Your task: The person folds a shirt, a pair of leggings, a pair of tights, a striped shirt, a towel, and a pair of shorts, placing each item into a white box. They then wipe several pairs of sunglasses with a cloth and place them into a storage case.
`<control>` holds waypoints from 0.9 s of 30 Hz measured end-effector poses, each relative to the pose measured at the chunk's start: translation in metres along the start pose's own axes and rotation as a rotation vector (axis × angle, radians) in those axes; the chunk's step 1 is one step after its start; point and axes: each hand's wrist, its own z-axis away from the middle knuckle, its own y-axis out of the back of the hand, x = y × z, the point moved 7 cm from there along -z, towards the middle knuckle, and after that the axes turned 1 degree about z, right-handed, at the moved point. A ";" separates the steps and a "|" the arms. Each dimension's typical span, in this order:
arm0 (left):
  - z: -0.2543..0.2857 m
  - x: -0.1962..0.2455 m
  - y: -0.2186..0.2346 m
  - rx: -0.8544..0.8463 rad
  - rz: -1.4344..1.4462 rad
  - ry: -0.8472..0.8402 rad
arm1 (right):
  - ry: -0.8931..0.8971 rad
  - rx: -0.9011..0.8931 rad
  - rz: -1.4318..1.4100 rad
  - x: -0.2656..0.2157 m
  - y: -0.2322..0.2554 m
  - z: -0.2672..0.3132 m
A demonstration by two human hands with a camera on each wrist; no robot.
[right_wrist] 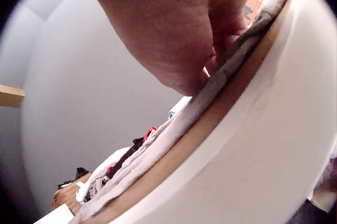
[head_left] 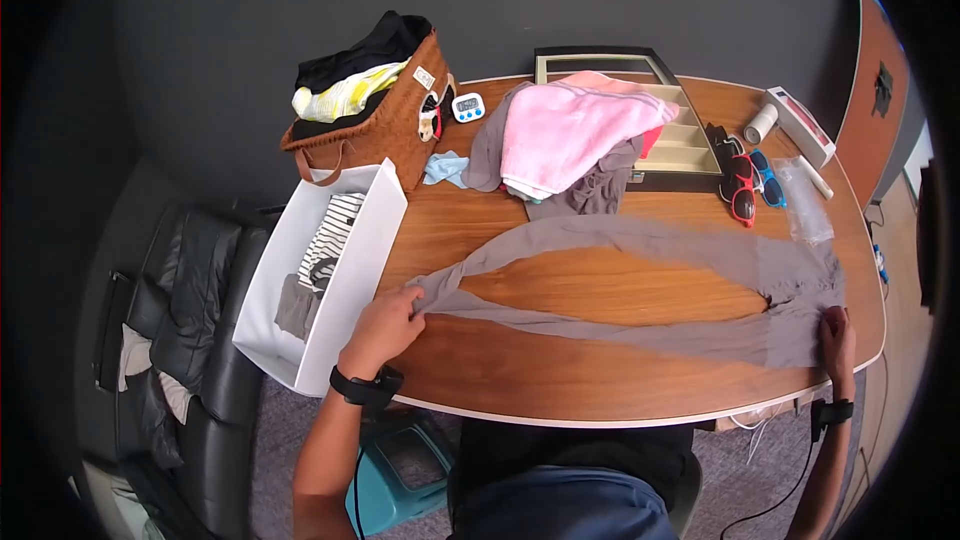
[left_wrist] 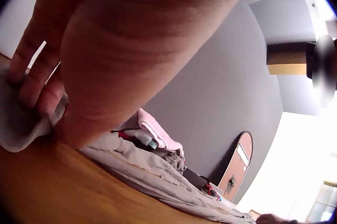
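Observation:
Thin grey trousers or tights (head_left: 800, 280) lie stretched across the table, the two legs bowed apart in the middle and meeting at the left. The left hand (head_left: 385, 328) grips the leg ends near the white box; in the left wrist view its fingers (left_wrist: 34, 84) curl on the grey cloth (left_wrist: 131, 168). At the table's right edge, the right hand (head_left: 838, 342) holds the wider waist end. The right wrist view shows that hand (right_wrist: 179, 29) with thumb and fingers pinching the cloth (right_wrist: 158, 145) along the table edge; its fingertips are partly hidden.
A white box (head_left: 345, 325) with striped and grey clothes stands at the left, a brown basket (head_left: 385, 135) of clothes behind it. Pink cloth (head_left: 570, 135) covers part of a compartment case (head_left: 680, 182). Sunglasses (head_left: 742, 190), a timer (head_left: 468, 107) and a plastic bag (head_left: 803, 202) lie about.

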 end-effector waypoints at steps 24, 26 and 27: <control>-0.003 0.014 -0.003 0.140 -0.145 -0.255 | 0.102 0.200 0.107 0.012 -0.001 0.006; -0.004 0.008 -0.007 0.052 -0.174 -0.202 | 0.100 0.194 0.116 0.010 0.000 0.006; -0.003 0.007 -0.006 0.049 -0.174 -0.203 | 0.097 0.191 0.127 0.009 0.001 0.006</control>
